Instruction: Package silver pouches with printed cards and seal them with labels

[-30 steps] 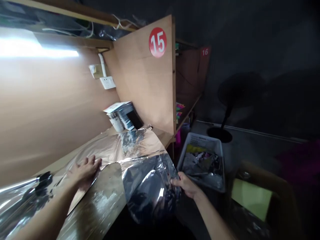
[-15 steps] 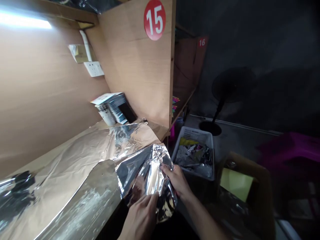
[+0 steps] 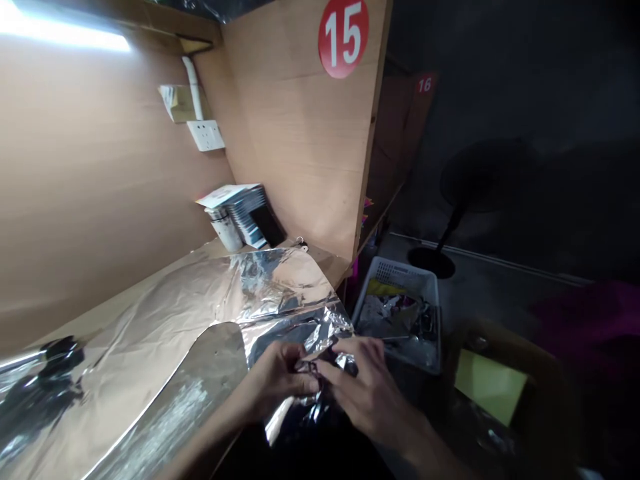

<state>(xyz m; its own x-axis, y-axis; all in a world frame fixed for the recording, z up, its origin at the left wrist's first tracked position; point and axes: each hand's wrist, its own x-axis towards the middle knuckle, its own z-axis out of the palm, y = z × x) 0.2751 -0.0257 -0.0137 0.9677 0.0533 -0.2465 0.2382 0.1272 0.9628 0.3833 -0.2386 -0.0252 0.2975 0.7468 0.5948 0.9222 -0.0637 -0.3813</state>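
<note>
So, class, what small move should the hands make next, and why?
Perhaps gather the silvery sheet a little tighter at its crumpled end: the left hand and right hand meet there, while the rest lies spread across the bench.

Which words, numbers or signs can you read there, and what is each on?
"15": the large red sticker on the near wooden partition.
"16": the small red sticker on the farther partition.
Too small or blurred to read: any print on top of the stack.
On the foil I see no readable text.
</note>
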